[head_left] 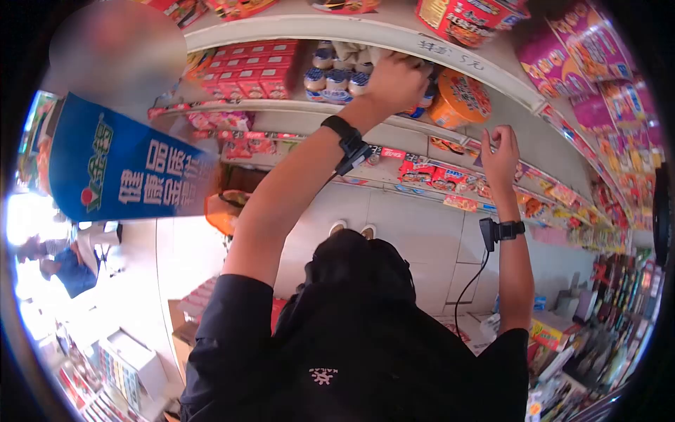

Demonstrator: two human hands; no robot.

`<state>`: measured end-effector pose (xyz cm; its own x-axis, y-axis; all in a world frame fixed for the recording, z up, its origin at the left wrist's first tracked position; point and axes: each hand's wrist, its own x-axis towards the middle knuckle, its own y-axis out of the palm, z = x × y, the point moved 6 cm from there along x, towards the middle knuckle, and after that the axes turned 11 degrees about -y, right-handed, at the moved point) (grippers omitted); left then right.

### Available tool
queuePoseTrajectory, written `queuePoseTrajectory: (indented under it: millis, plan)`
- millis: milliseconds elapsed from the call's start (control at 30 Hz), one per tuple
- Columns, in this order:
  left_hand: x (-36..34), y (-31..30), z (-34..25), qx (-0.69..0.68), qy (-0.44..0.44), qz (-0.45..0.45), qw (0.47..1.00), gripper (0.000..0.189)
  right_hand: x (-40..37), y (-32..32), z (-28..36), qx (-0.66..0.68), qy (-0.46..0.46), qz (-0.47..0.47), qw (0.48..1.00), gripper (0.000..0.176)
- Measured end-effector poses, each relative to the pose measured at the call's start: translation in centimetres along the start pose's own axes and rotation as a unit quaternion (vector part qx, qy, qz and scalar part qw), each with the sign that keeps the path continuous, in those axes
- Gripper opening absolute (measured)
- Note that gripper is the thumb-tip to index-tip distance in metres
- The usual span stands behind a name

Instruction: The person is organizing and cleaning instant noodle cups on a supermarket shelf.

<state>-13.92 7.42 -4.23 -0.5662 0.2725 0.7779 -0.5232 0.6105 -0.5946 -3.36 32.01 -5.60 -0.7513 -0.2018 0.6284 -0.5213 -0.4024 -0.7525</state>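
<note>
Two hands, one orange tub (460,100), blue-lidded jars (337,86), one pale cloth (354,52).
Left hand (399,83): on the shelf just left of the tub, beside jars and cloth, fingers bent; whether they pinch the cloth cannot be told. Right hand (500,158): near the tub, to its right and on the person's side, thumb and fingers spread apart, loosely bent. Jars and cloth: left of the tub; red boxes (253,69) farther left.
</note>
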Motion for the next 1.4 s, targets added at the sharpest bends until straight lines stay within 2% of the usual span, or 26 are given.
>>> queuePoseTrajectory:
  millis: [67, 100, 133, 167, 233, 367, 400, 433, 467, 533, 567, 633, 700, 767, 800, 833, 900, 1033, 1133, 1233, 1333, 1400]
  plan:
    - [-0.1, 0.4, 0.1, -0.025, 0.001, 0.022, 0.999, 0.016, 1.0, 0.3, 1.0, 0.006, -0.033, 0.015, 0.999, 0.017]
    - [-0.1, 0.2, 0.5, -0.015, -0.004, 0.022, 1.000, 0.016, 1.4, 0.6, 2.3, 0.015, -0.083, 0.020, 0.996, 0.017]
    - [-0.1, -0.3, 0.6, -0.007, 0.001, -0.010, 1.000, 0.021, 2.1, 1.1, 3.5, 0.021, -0.130, 0.022, 0.991, 0.018]
    - [-0.5, -1.1, 0.6, -0.005, 0.006, -0.040, 0.999, 0.027, 2.9, 1.5, 4.5, 0.024, -0.131, 0.021, 0.991, 0.018]
    - [-1.0, -2.3, 1.2, -0.013, -0.010, -0.010, 1.000, 0.031, 3.9, 2.5, 7.5, 0.058, -0.181, 0.029, 0.981, 0.016]
    - [-2.0, -4.1, 4.6, -0.051, -0.006, -0.005, 0.999, 0.036, 6.2, 6.0, 10.9, 0.042, -0.163, 0.058, 0.984, 0.016]
    - [-2.5, -3.8, 4.7, -0.075, 0.012, 0.006, 0.997, 0.037, 6.4, 6.6, 10.8, -0.027, -0.154, 0.061, 0.986, 0.018]
    - [-2.8, -3.6, 5.1, -0.100, 0.017, 0.003, 0.995, 0.037, 6.6, 6.8, 10.4, -0.104, -0.143, 0.066, 0.982, 0.025]
    - [-3.0, -3.4, 5.6, -0.101, 0.015, 0.005, 0.995, 0.036, 6.7, 7.0, 10.1, -0.133, -0.130, 0.072, 0.980, 0.025]
    - [-3.5, -3.6, 6.2, -0.116, -0.001, 0.023, 0.993, 0.032, 6.3, 6.8, 9.5, -0.240, -0.095, -0.007, 0.966, 0.056]
    - [-3.8, -3.7, 6.5, -0.144, -0.001, 0.023, 0.989, 0.032, 5.9, 7.0, 8.4, -0.262, -0.087, 0.008, 0.961, 0.056]
    - [-4.3, -3.1, 7.2, -0.143, 0.008, 0.043, 0.989, 0.043, 5.5, 7.8, 6.6, -0.228, -0.077, 0.068, 0.968, 0.074]
    - [-4.8, -3.0, 7.4, -0.155, 0.001, 0.059, 0.986, 0.045, 5.2, 7.7, 6.2, -0.247, -0.045, 0.096, 0.963, 0.070]
    - [-5.0, -3.4, 7.6, -0.163, 0.005, 0.049, 0.985, 0.048, 5.2, 7.2, 5.7, -0.215, -0.061, 0.101, 0.970, 0.067]
    - [-5.1, -3.8, 7.6, -0.167, 0.001, 0.045, 0.985, 0.047, 5.1, 6.9, 5.4, -0.253, -0.060, 0.104, 0.960, 0.058]
    - [-5.2, -3.9, 7.7, -0.174, -0.001, 0.045, 0.984, 0.047, 5.0, 6.9, 5.0, -0.257, -0.059, 0.109, 0.958, 0.058]
    - [-5.4, -4.6, 7.2, -0.129, 0.041, 0.006, 0.991, 0.026, 4.6, 6.5, 4.1, -0.176, -0.021, 0.067, 0.982, 0.054]
    - [-6.6, -4.6, 5.1, -0.173, 0.080, 0.027, 0.981, 0.033, 4.4, 6.1, 3.3, -0.188, -0.025, 0.052, 0.981, 0.052]
    - [-7.3, -3.4, 3.3, -0.153, 0.120, 0.026, 0.980, 0.027, 3.8, 4.3, 1.3, -0.138, 0.069, 0.004, 0.988, 0.047]
    - [-7.6, -1.8, 1.0, -0.164, 0.142, 0.028, 0.976, 0.026, 2.5, 2.8, -0.6, -0.147, 0.019, 0.019, 0.989, 0.044]
    - [-6.9, -0.2, -1.8, -0.109, 0.163, 0.078, 0.977, 0.025, 1.0, 1.6, -2.8, -0.173, -0.017, 0.021, 0.985, 0.041]
    - [-6.1, 1.1, -4.1, -0.106, 0.175, 0.087, 0.975, 0.025, -0.4, 0.4, -5.1, -0.184, -0.006, 0.020, 0.983, 0.040]
